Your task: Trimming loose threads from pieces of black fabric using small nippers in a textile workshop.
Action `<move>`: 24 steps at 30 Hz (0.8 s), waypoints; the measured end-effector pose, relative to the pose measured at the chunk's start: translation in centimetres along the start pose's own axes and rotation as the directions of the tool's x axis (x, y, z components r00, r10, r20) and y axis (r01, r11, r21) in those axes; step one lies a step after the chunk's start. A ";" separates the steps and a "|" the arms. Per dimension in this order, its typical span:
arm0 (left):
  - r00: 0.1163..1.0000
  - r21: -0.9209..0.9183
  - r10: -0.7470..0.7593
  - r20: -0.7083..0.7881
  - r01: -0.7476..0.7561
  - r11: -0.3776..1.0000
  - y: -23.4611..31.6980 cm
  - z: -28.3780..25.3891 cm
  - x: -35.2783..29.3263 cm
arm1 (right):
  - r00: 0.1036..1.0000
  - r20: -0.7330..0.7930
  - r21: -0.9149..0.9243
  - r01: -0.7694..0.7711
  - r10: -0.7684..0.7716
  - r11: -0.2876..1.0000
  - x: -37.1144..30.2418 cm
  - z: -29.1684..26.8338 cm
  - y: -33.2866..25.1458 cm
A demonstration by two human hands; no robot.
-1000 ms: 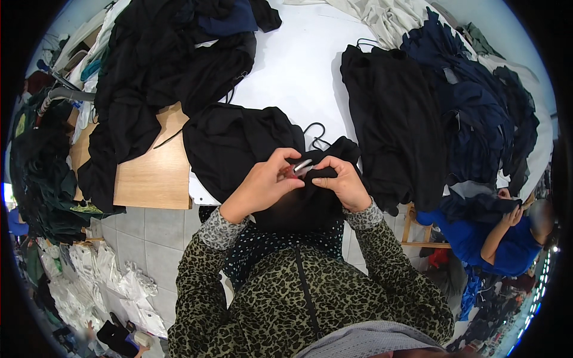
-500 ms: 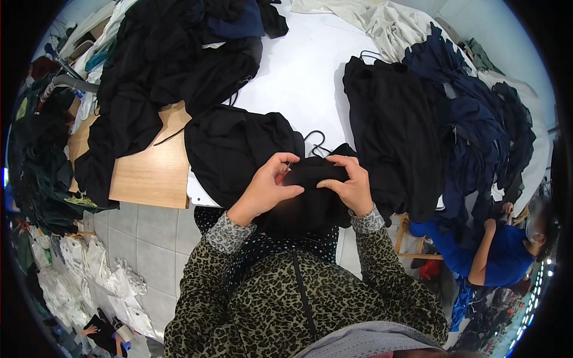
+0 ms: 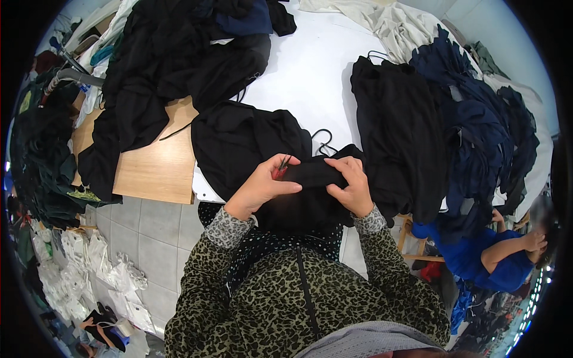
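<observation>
A black garment [image 3: 250, 134] lies along the front of the white table, and part of it hangs over the edge towards me. Its folded band [image 3: 314, 172] is stretched between my two hands. My left hand [image 3: 267, 184] pinches the band's left end and also keeps small red thread snips [image 3: 280, 170] tucked in the fingers, dark tips pointing up. At the other end, my right hand [image 3: 351, 182] grips the band between thumb and fingers. Just beyond the band, a thin black cord [image 3: 323, 138] loops on the table.
Another black garment [image 3: 397, 134] lies to the right, beside a navy heap [image 3: 477, 128]. Black clothes [image 3: 179, 65] pile at the far left over a wooden board [image 3: 152, 161]. At the right, a person in blue [image 3: 495, 259] sits near the table [image 3: 298, 71].
My hands hold the same band, with the right fingers slightly shifted along it. The red snips show more clearly. The person in blue has raised a hand towards the head.
</observation>
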State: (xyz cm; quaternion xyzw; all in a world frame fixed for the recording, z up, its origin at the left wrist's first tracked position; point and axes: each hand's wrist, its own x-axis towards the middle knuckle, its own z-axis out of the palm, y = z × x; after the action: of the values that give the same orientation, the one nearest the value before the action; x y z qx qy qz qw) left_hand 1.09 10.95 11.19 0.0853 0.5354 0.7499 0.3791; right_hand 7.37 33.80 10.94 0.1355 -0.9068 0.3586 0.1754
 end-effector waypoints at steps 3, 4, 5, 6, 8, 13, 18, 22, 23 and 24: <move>0.986 0.157 0.161 0.048 -0.167 0.973 -1.0 -0.4 0.3 | 0.999 -0.033 -0.002 0.011 -0.011 1.000 -0.2 0.2 0.4; 0.968 0.266 0.235 0.087 -0.250 0.931 -1.0 -0.4 0.3 | 0.999 -0.046 -0.013 0.012 -0.013 1.000 -0.3 0.2 0.5; 0.968 0.265 0.233 0.088 -0.249 0.932 -1.0 -0.4 0.4 | 0.999 -0.045 -0.014 0.010 -0.011 1.000 -0.4 0.3 0.5; 0.974 0.361 0.211 0.081 -0.226 0.905 -1.0 -0.4 0.3 | 0.998 -0.054 -0.020 0.009 -0.010 1.000 -0.6 0.3 0.5; 0.979 0.452 0.189 0.071 -0.201 0.869 -0.8 -0.2 0.3 | 0.998 -0.063 -0.026 0.007 -0.009 1.000 -0.8 0.4 0.6; 0.958 0.442 0.285 -0.027 -0.244 0.863 -3.0 -0.4 1.5 | 0.998 -0.068 -0.023 0.008 -0.010 1.000 -0.7 1.2 -0.7; 0.957 0.462 0.289 -0.032 -0.242 0.853 -3.4 -0.2 1.6 | 1.000 0.021 0.131 0.010 -0.013 0.991 -0.3 1.7 -1.4; 0.959 0.335 0.275 -0.067 -0.238 0.912 -3.4 0.3 1.5 | 0.987 0.052 0.396 -0.160 0.152 0.904 -1.0 2.5 -1.1; 0.959 0.335 0.274 -0.066 -0.238 0.912 -3.4 0.5 1.4 | 0.952 0.102 0.578 -0.293 0.288 0.762 -1.2 2.8 -1.3; 0.952 0.279 0.298 -0.069 -0.269 0.922 -3.4 0.7 1.3 | 0.952 0.102 0.577 -0.293 0.289 0.762 -1.1 3.0 -1.4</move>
State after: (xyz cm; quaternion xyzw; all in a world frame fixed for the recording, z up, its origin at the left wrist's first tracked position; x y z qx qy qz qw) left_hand 2.15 12.84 8.21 0.1704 0.6332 0.7218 0.2214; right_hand 8.24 30.83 9.29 0.0419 -0.7622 0.6428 0.0643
